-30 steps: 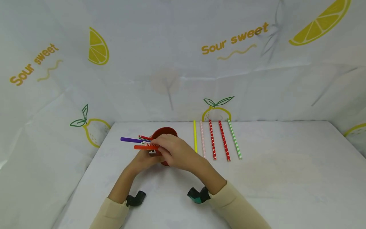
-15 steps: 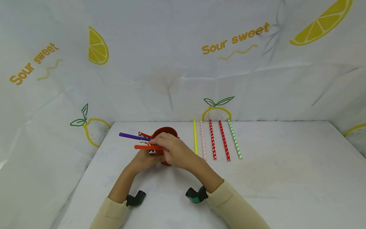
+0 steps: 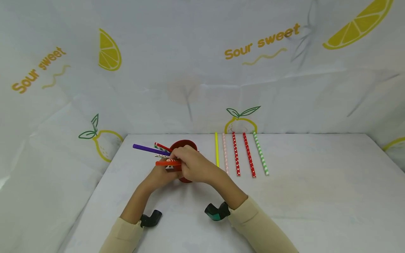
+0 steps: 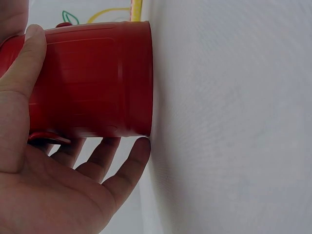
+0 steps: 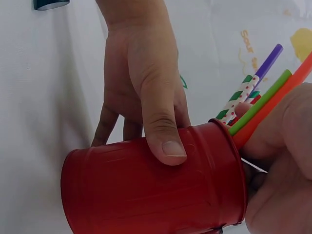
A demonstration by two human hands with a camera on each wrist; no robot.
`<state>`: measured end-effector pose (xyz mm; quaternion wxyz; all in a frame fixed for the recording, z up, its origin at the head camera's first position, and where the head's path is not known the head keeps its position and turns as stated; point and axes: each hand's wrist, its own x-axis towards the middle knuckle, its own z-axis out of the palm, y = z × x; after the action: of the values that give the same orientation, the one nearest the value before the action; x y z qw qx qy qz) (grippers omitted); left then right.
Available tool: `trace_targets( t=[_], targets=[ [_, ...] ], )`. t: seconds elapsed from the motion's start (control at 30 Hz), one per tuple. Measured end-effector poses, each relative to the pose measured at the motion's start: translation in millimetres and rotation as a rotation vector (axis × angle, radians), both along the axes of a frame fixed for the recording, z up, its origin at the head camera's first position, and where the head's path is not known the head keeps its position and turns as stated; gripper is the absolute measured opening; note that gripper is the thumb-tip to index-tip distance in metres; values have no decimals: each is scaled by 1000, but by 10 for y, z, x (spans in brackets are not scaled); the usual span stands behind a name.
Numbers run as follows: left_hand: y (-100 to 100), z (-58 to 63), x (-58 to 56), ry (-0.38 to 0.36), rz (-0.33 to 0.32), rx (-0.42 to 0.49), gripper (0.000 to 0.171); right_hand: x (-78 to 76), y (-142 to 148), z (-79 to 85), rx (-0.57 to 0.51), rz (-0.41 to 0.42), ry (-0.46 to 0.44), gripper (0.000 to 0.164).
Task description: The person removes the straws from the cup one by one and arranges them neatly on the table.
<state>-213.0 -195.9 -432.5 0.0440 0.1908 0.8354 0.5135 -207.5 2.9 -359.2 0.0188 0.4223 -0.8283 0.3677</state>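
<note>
A small red bucket (image 3: 185, 142) stands upright on the white table. My left hand (image 3: 162, 176) holds its side, the thumb lying across the wall in the left wrist view. Straws slant out of the mouth toward the left, among them a purple straw (image 3: 151, 149), an orange straw (image 3: 167, 163) and a red dotted straw (image 5: 250, 90). A lime green straw (image 5: 261, 102) shows in the right wrist view. My right hand (image 3: 196, 165) is at the rim, its fingers curled round the green and orange straws. The bucket's inside is mostly hidden.
Right of the bucket several straws lie in a row: a yellow straw (image 3: 217, 149), a pink straw (image 3: 225, 153), two red dotted straws (image 3: 236, 154) and a green striped straw (image 3: 261, 153). A white printed cloth (image 3: 177, 70) rises behind the table.
The purple straw's outer end has swung up and away. The orange straw has shifted slightly right with my right hand. My left hand stays on the bucket.
</note>
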Motion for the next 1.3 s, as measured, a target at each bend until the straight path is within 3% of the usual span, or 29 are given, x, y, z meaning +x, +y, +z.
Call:
trace_targets(
  t=[0.17, 0.33, 0.53, 0.7, 0.87, 1.03, 1.2, 1.3],
  targets=[
    [2, -3, -2, -54, 41, -15, 52, 8, 26, 18, 7, -33, -37, 23],
    [15, -5, 3, -57, 43, -12, 54, 3, 71, 21, 20, -30, -22, 20],
    [19, 8, 21, -77, 28, 39, 62, -22, 99, 16, 50, -41, 63, 10],
    [15, 0, 21, -92, 26, 48, 69, -20, 89, 17, 101, -121, 142, 6],
    [26, 11, 23, -71, 9, 58, 69, -9, 90, 22, 146, -193, 158, 8],
    [23, 0, 11, -24, -7, 49, 68, 0, 115, 35, 131, -185, 150, 6],
    [24, 9, 13, -58, 49, -6, 74, -4, 131, 57, 82, -168, 114, 11],
    [25, 10, 10, -73, 52, 8, 75, -4, 148, 67, 36, -156, 89, 14]
  ],
)
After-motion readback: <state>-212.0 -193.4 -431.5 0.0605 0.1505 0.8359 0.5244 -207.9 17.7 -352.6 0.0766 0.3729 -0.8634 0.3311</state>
